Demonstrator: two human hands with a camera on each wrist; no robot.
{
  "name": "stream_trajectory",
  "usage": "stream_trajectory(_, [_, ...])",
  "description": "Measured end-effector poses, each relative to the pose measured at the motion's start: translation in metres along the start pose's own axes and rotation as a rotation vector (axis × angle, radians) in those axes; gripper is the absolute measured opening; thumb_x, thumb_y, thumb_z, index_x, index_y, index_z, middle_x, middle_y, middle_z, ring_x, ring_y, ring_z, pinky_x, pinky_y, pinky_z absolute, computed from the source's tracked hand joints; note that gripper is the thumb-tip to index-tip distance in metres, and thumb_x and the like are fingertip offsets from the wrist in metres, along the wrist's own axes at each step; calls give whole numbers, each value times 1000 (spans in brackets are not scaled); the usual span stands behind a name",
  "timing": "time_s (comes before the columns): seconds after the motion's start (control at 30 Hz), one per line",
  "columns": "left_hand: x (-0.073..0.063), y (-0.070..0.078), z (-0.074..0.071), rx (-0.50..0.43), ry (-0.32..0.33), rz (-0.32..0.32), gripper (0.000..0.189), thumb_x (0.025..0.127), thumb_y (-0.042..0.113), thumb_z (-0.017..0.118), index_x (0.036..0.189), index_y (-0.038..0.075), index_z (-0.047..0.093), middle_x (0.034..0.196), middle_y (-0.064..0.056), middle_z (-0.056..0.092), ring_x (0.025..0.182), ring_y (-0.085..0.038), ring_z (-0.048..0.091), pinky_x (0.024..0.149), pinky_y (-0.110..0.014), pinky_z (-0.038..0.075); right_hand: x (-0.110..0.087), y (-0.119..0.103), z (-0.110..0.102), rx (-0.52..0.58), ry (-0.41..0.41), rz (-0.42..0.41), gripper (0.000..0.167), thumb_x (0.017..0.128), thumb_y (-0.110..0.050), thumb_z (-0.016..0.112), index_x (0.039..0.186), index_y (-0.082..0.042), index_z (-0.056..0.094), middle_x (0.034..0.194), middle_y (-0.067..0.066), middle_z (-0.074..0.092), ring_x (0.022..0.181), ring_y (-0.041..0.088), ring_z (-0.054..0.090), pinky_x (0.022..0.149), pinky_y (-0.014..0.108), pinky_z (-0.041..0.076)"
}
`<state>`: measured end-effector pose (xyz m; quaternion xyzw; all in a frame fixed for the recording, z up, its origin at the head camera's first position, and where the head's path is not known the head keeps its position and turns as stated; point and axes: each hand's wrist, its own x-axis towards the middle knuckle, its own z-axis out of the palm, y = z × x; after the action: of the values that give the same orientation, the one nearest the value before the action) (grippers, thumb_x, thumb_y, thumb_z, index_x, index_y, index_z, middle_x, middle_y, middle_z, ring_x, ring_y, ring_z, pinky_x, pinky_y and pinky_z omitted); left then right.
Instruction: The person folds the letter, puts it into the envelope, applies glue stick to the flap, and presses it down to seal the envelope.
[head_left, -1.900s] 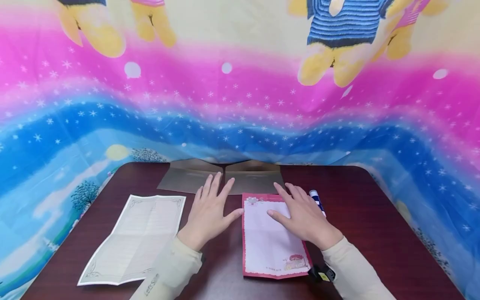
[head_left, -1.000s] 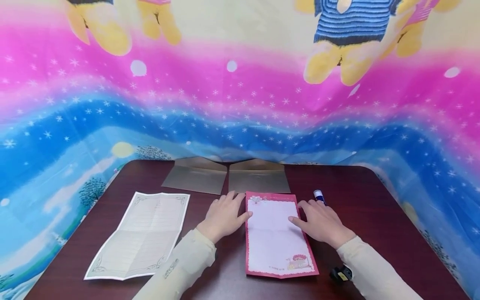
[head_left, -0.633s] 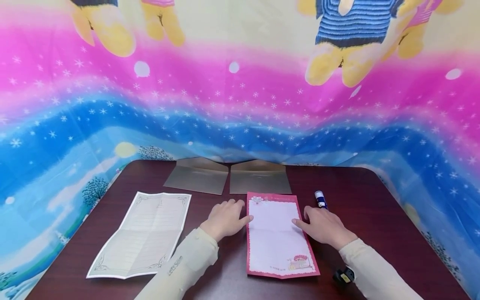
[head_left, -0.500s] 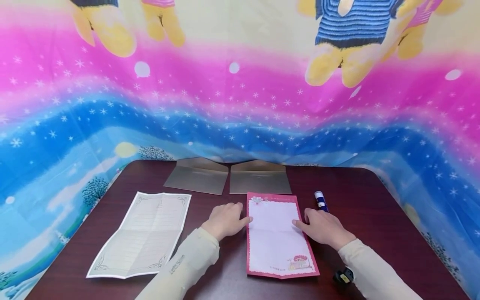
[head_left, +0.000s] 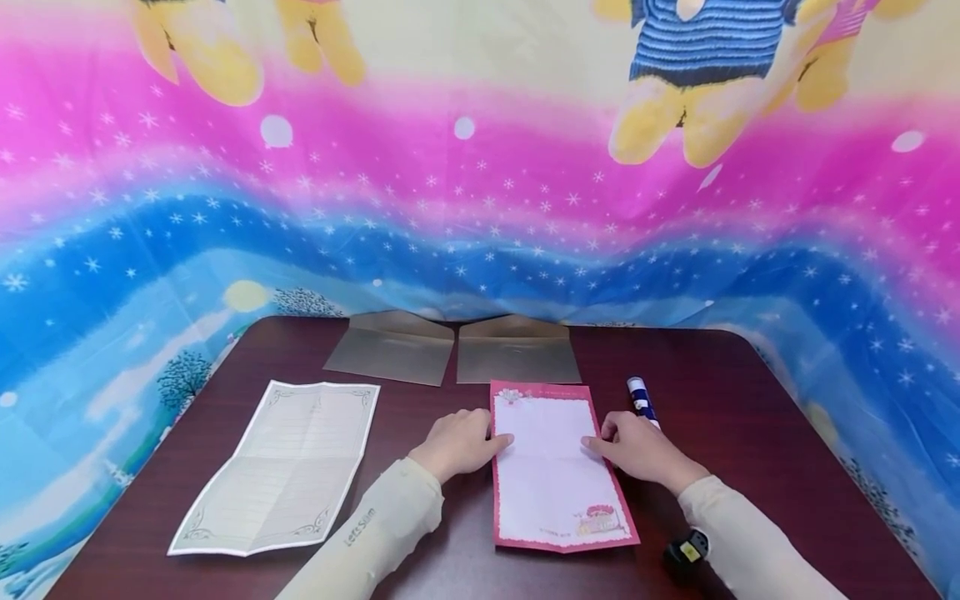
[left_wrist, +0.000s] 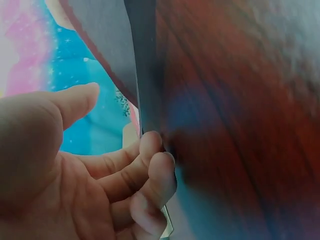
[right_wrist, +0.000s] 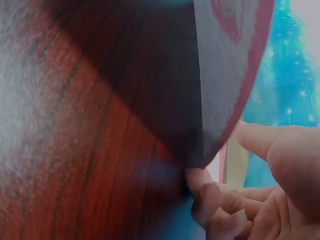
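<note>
1. Red-bordered letter sheet (head_left: 540, 475): lies between the two hands on the dark wood table (head_left: 697, 375), printed face up, long sides running away from the person. Crossing creases show; it is spread out, not folded.
2. Left hand (head_left: 461, 442): fingers curled at the sheet's left edge, thumb over the border. The left wrist view shows the thumb standing off the fingertips; firmness of hold cannot be told.
3. Right hand (head_left: 637, 446): fingers curled at the right edge, thumb over the face, paper between. Pressure cannot be told.
4. Done, as judged: sheet laid out and both side edges taken in hand.
5. Left, as judged: nearly all handling of the sheet. No fold is made and it is not raised clear of the table.
6. Cream lined letter sheet (head_left: 285, 467): spread out at the left, creased, clear of both hands.
7. Left envelope (head_left: 393, 357) and right envelope (head_left: 517, 358): side by side at the far edge, flaps apparently unsealed; contents cannot be verified.
8. Blue-and-white tube (head_left: 642, 400), probably a glue stick: just beyond the right hand, not held.
</note>
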<state>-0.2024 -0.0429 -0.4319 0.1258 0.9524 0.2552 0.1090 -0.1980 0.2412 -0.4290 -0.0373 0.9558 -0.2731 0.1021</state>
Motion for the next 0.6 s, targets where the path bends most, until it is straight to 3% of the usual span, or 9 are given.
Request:
stream_trajectory(0.1, [-2,-1,1,-45,-10,-6,34,92,45,70,100,12,65,66,-2,55,56,-15,52,57,-29,45,1,3,-1,96,-27,11,36,88,-35,78,100,-7,58,64,4,58,53,19,54,54,29,50])
stream_trajectory(0.3, [-1,-6,3,-145,-4,25,31,93,41,70,98,16,53,67,1,52,60,-14,50,59,-29,42,5,12,-3,293,-97,-3,37,91,-25,76,108,-2,52,61,5,59,50,18,54,53,30,49])
stream_trajectory(0.47, [1,-7,5,-348,-9,89,27,95,26,71,102,12,49,65,-1,56,56,-13,51,56,-27,43,9,16,-4,396,-112,13,37,94,-23,73,113,0,51,63,4,61,53,17,54,52,28,47])
stream_trajectory(0.6, [3,-6,4,-516,-7,148,15,97,9,65,99,4,51,71,-15,66,61,-16,55,59,-26,45,12,17,-5,436,-92,40,44,94,-24,72,123,2,51,67,4,64,57,16,54,54,28,49])
